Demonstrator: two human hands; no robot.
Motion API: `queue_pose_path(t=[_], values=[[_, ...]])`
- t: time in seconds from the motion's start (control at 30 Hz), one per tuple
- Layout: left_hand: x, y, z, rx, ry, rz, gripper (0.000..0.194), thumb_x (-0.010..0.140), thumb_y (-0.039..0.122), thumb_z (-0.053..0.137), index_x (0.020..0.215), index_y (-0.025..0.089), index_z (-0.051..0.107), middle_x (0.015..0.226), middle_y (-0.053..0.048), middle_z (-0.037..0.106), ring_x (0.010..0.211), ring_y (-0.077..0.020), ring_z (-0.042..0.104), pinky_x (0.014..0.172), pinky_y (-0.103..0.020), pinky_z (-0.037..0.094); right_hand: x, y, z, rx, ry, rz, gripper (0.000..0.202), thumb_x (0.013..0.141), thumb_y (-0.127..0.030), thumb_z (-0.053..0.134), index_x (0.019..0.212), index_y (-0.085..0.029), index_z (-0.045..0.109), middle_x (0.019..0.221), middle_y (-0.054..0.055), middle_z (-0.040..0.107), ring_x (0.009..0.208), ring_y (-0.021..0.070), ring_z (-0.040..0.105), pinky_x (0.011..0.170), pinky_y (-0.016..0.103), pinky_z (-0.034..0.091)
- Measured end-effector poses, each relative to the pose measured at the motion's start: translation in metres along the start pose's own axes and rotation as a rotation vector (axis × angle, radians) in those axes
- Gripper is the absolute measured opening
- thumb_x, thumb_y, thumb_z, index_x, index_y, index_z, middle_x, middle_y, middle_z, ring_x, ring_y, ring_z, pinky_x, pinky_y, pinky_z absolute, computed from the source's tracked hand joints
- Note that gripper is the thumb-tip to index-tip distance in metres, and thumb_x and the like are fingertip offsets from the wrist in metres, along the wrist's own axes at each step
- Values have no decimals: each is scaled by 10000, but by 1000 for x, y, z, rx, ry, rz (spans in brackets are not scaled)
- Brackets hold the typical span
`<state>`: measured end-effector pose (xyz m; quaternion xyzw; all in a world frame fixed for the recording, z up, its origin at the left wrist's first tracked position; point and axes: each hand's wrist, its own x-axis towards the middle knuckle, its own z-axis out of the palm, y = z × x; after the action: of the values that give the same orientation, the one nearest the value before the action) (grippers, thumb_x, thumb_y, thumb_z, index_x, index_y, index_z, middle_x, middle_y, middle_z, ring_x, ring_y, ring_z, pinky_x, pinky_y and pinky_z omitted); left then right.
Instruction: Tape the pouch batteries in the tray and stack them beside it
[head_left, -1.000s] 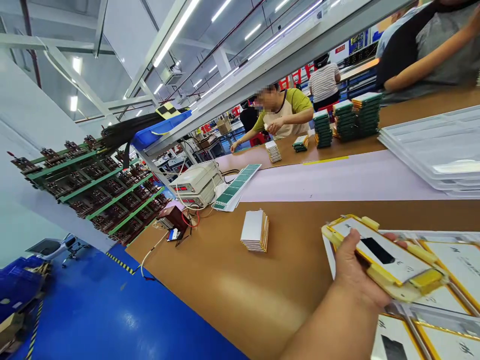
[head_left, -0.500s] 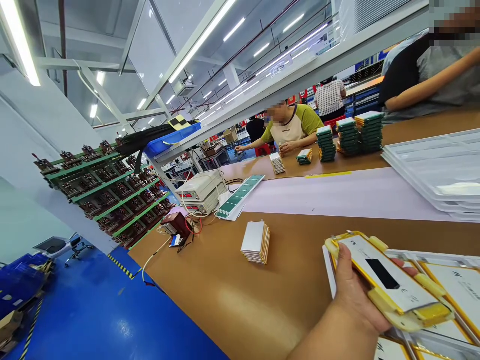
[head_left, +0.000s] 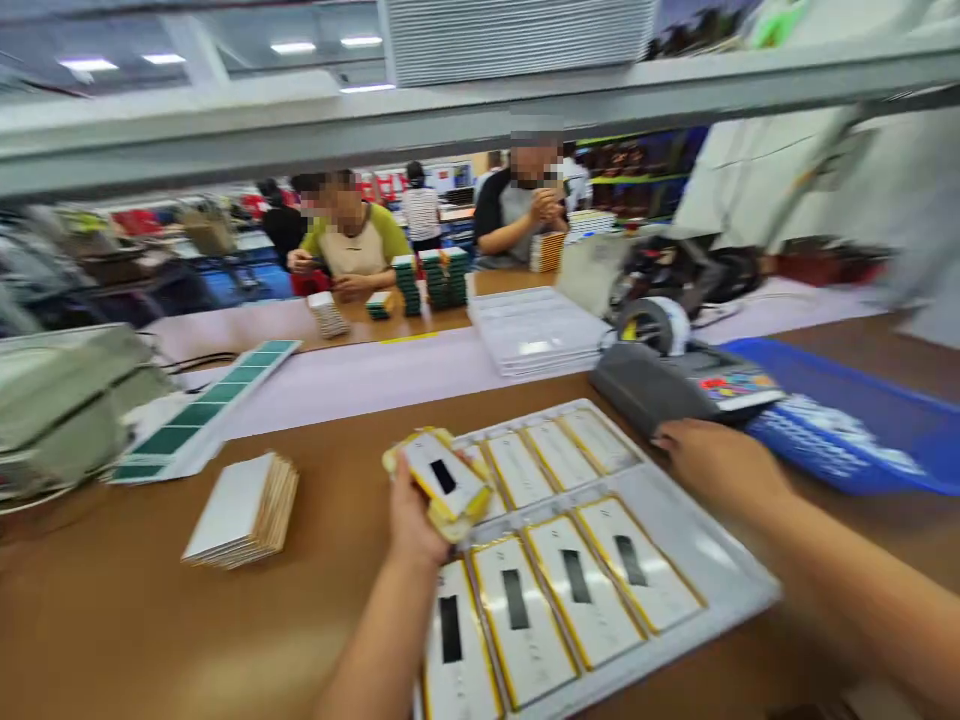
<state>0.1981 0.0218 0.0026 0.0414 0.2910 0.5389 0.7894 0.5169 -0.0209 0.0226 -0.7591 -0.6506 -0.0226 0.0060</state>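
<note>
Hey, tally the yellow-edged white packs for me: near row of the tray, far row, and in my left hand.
Yellow-edged white flat packs, near row of the grey plastic tray: 4
Far row, unhidden: 3
Held in left hand: 1 seen
Total: 8 seen

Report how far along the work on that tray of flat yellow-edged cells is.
Seemingly done: the tray holds two rows of yellow-edged cells in its pockets. In hand: the left hand grips a small stack of cells over the tray's left edge; the right hand rests at its far right corner, holding nothing. Left: one far-row pocket at the right looks unfilled.
</note>
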Motion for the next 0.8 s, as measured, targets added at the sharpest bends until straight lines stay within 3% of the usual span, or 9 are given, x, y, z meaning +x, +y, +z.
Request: queue_pose_path(t=[0.07,0.13,0.3,0.43,0.67,0.8], values=[[3,2,1,19,-23,-8,469,731,521,471,1011,157,569,843,-118,651,798,-266,612,749,-473,458,-6,8,-12,-111,-8,12,234,845,-232,381,838,-180,608,900,78,630,824,196,576,675,298,412],[3,3,3,41,-26,-9,513,732,529,460,1063,147,548,870,-131,646,821,-277,610,735,-484,467,-1,2,-16,-162,-17,-13,257,844,-239,362,828,-183,613,885,76,635,811,193,579,641,277,393],[-1,3,3,87,-39,17,549,719,539,471,1099,147,529,895,-142,643,816,-279,614,718,-483,481,21,-28,-13,-239,-68,-100,264,819,-147,352,839,-144,616,874,110,630,830,209,573,652,280,382],[0,3,3,59,-35,22,544,720,534,478,1088,137,537,875,-136,644,784,-260,619,731,-473,482,33,-37,-8,-244,-118,-94,282,789,-83,356,876,-113,623,914,150,628,899,235,565,724,313,381],[-2,5,4,18,-5,-17,552,695,527,520,1074,126,543,876,-145,636,814,-269,610,756,-485,470,61,-29,-5,-218,-263,55,363,853,-302,307,946,-149,623,951,142,647,838,229,607,639,298,421],[-4,5,4,19,-47,-33,572,695,539,513,1101,136,528,900,-142,633,816,-271,609,747,-491,471,70,-33,-5,-220,-291,23,459,872,-359,231,965,-145,626,978,161,637,877,255,596,670,335,418]])
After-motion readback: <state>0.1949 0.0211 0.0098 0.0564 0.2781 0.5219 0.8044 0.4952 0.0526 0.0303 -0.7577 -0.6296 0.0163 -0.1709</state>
